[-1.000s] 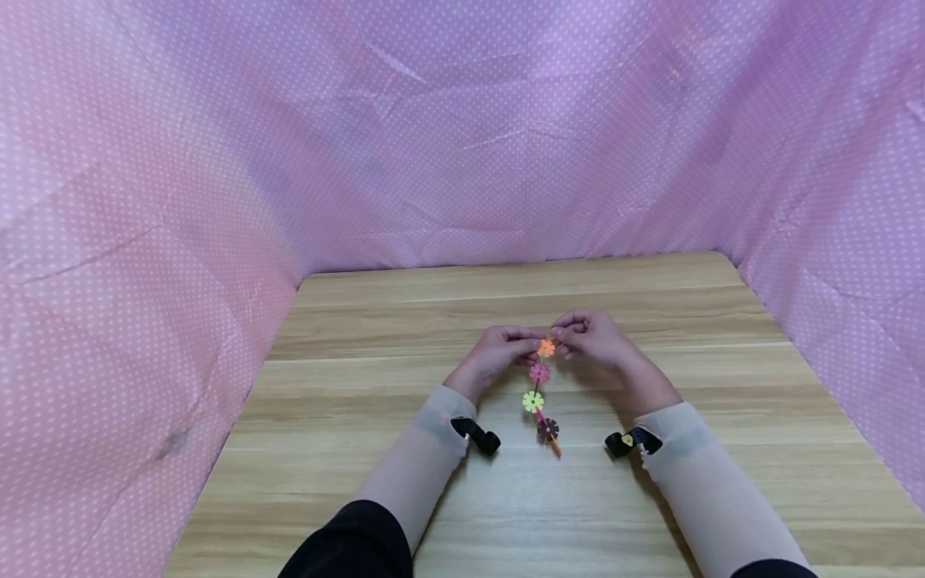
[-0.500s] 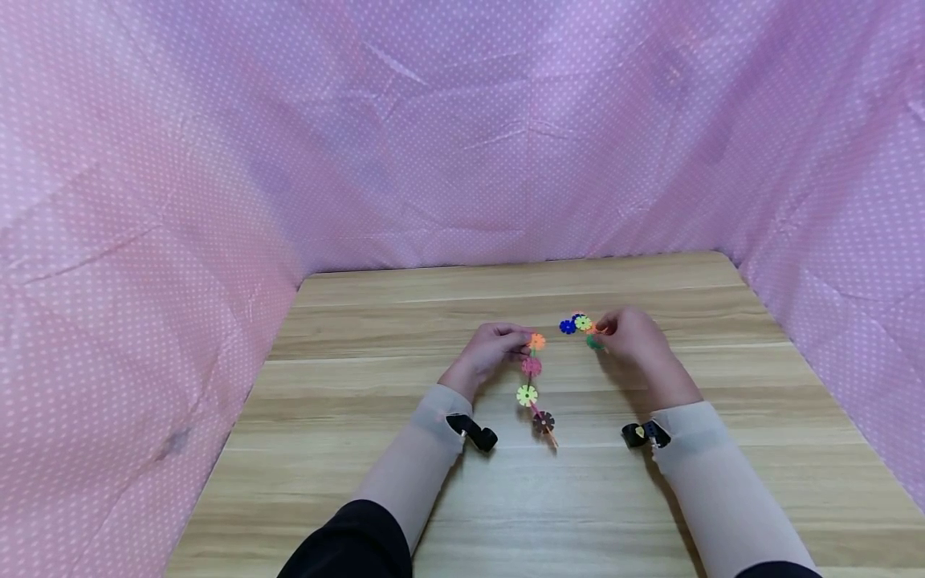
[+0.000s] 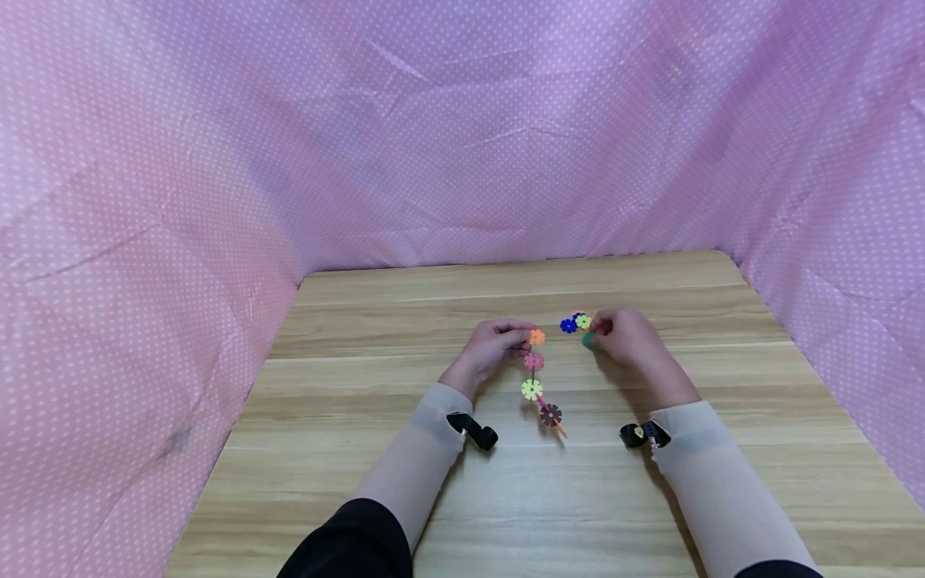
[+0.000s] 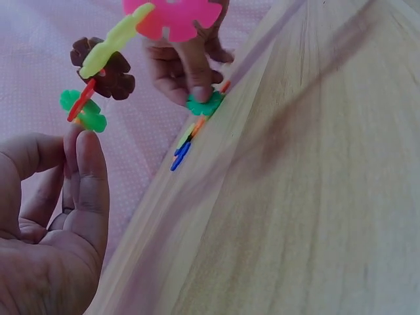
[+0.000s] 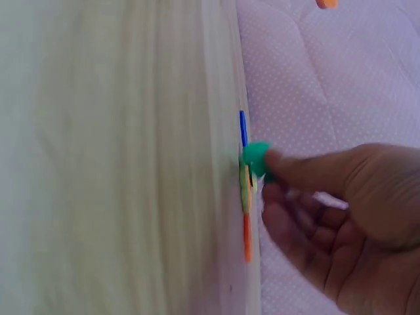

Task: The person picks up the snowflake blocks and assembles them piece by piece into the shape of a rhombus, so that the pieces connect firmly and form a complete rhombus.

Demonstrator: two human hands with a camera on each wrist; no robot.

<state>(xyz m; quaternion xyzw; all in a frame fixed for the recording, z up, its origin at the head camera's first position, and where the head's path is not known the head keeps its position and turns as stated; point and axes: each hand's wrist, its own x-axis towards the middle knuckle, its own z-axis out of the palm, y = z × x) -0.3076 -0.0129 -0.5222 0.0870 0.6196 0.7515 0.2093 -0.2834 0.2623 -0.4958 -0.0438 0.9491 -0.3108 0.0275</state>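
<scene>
My left hand pinches the upper end of a chain of interlocking flower discs, which hangs toward me. Orange, pink, yellow-green and brown discs show along it in the head view. Close up in the left wrist view, the green disc sits right at the thumb and finger, with the brown one beyond. To the right, my right hand holds a green flower disc between thumb and fingers, just above a few loose discs.
Loose flower discs, blue and yellow among them, lie in a small cluster on the wooden table. A pink dotted cloth hangs behind and at both sides. Small black cameras sit on the wrists.
My right hand has moved right, away from the chain, to the loose discs and now has a green disc lifted. The left hand keeps its pinch; the chain's lower end swings slightly.
</scene>
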